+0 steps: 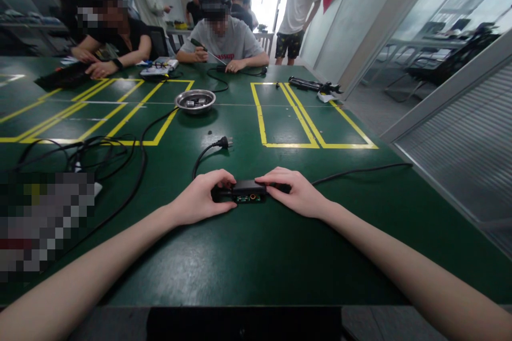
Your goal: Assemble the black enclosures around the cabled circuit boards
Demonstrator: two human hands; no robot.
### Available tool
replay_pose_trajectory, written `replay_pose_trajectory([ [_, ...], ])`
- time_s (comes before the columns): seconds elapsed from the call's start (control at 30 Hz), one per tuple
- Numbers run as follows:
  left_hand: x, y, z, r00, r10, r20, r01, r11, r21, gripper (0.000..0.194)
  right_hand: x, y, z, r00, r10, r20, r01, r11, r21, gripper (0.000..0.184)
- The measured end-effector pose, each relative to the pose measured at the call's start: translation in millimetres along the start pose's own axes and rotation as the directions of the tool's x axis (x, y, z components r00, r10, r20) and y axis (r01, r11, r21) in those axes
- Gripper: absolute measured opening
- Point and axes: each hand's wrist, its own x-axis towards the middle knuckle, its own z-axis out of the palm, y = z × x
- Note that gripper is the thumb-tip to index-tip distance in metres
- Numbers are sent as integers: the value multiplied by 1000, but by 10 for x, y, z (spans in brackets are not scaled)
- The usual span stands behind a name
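Between my hands, on the green table, lies a black power adapter (248, 187) whose near side is exposed, showing a circuit board (250, 199) with a small copper-coloured coil. My left hand (206, 196) grips its left end between thumb and fingers. At the right end, my right hand (294, 189) pinches the adapter with thumb and fingertips. A black cord (197, 162) with a plug (223, 142) curves out beyond my left hand. Another black cord (360, 171) runs off to the right from behind my right hand.
A steel bowl (195, 101) holding small metal parts stands farther back. Tangled black cables (100, 157) lie at left beside a pixelated area. Yellow tape (292, 145) marks the green table (248, 266). Across it, a person (224, 45) holds a screwdriver (199, 44); another person (120, 37) sits at left.
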Motion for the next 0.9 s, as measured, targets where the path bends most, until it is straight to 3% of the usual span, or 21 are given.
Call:
replay_pose_trajectory([
  [0.27,-6,-56,19,996,87,-3,-87,996,17,21,-11,-15,-22,996,-84,35,85,996,-28,30],
  [0.43,1,-44,25,996,84,-2,-84,995,60,20,-31,11,-30,989,-138,61,141,988,-58,40],
  [0.6,11,-40,19,998,60,-8,-59,994,93,22,-37,61,23,990,-136,44,140,983,-118,47],
  [0.9,24,-8,16,994,108,6,-108,987,115,33,-5,30,109,994,-105,-4,101,968,-228,42],
])
